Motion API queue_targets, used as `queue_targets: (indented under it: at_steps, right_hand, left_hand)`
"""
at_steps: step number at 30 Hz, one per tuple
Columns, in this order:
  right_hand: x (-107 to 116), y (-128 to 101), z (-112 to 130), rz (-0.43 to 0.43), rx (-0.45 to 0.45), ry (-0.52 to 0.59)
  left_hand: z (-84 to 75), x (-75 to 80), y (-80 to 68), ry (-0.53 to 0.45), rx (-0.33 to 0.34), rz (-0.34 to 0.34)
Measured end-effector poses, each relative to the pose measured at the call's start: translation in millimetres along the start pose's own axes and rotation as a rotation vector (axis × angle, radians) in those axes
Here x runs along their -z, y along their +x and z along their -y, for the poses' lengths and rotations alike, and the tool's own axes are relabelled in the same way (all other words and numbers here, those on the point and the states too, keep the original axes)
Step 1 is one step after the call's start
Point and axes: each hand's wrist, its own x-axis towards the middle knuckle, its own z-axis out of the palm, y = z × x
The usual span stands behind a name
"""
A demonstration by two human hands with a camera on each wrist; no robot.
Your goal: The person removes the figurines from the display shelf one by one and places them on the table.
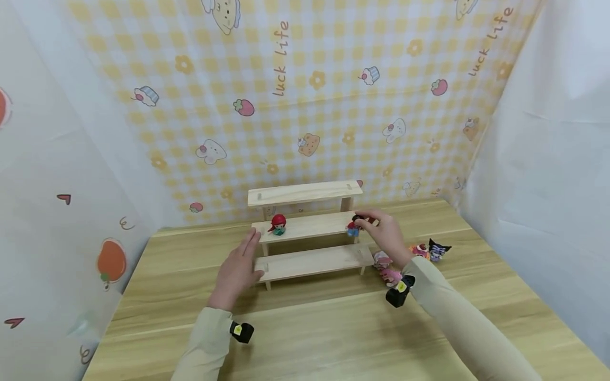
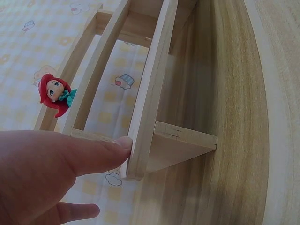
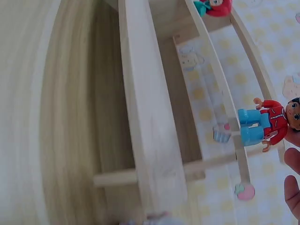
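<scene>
A three-tier wooden shelf (image 1: 310,263) stands on the table. At the right end of its middle tier is a toy figure (image 3: 275,123) with a red jacket and blue trousers, its feet at the board's edge. My right hand (image 1: 385,234) pinches this figure near the head with thumb and fingers; part of it is hidden behind them. My left hand (image 1: 235,271) is at the shelf's left end, fingers extended, with the thumb (image 2: 105,152) against the lower board's edge. A red-haired figure (image 1: 278,225) in green sits on the middle tier's left side.
Right of the shelf, pink figures (image 1: 391,276) lie on the table (image 1: 333,333), partly behind my right wrist. Farther right lie a black-and-purple figure (image 1: 437,251) and a red-and-orange one (image 1: 419,251). A yellow checked cloth (image 1: 305,106) hangs behind.
</scene>
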Motion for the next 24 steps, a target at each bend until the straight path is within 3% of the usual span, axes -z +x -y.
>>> queue_targets:
  at_steps: [7, 16, 24]
  right_hand:
    - [24, -15, -17, -0.028, -0.055, -0.040]
    - [46, -38, -35, -0.141, 0.002, -0.190]
    - [60, -58, -57, -0.172, -0.034, -0.208]
  left_hand:
    - [1.4, -0.4, 2.5, -0.014, -0.001, 0.013]
    - [5.7, -2.2, 7.0, -0.014, -0.012, 0.014]
    - [5.0, -0.4, 7.7, -0.010, -0.007, 0.023]
